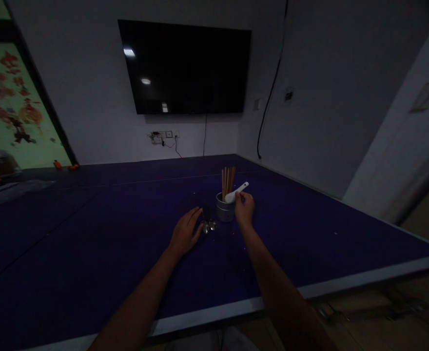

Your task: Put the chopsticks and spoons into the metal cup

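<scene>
A grey metal utensil holder [225, 212] stands upright on the blue table. Several wooden chopsticks [228, 179] rise out of it. In my right hand [244, 209], closed at the holder's right side, is a white soup spoon [238, 192]. The spoon is tilted, its bowl at the holder's rim and its handle pointing up to the right. Left of the holder, two metal spoons [209, 225] lie on the table with their shiny bowls toward me. My left hand [186, 232] rests beside them, fingers stretched out; whether it touches them I cannot tell.
The blue table [101, 243] has a white front edge and reaches back to the wall. A dark television [190, 68] hangs above wall sockets [165, 135]. A black cable [271, 92] runs down the right wall. Clear plastic [13, 191] and small orange items [66, 166] are at the far left.
</scene>
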The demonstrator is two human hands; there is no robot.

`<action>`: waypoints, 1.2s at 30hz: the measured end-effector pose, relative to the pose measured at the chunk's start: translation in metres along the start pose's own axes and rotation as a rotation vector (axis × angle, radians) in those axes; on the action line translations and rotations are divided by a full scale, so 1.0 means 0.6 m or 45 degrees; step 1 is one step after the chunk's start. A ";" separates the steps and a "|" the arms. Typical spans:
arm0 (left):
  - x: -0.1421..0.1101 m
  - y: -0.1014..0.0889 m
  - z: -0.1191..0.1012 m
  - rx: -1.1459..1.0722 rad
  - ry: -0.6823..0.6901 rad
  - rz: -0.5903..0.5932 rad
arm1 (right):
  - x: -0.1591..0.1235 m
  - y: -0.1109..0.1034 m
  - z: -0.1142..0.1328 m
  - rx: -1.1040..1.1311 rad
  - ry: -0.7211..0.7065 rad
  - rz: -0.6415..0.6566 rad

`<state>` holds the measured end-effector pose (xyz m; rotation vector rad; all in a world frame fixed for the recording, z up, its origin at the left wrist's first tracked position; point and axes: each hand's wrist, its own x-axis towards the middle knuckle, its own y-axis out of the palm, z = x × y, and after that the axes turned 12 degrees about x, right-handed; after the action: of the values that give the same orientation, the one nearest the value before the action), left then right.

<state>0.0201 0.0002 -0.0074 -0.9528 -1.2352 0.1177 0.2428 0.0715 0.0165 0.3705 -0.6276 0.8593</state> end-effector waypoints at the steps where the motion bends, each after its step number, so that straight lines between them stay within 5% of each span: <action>1: 0.000 0.001 0.001 0.002 -0.006 0.001 | 0.001 0.001 -0.005 -0.047 -0.019 0.003; 16: -0.001 0.007 0.004 0.005 -0.005 0.042 | 0.006 0.002 -0.020 -0.297 -0.109 0.138; 36: -0.002 0.009 0.006 0.011 0.014 0.046 | 0.004 0.015 -0.029 0.012 -0.016 0.140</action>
<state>0.0192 0.0050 -0.0119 -0.9674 -1.2068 0.1460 0.2430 0.0878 0.0056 0.3526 -0.6604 0.9655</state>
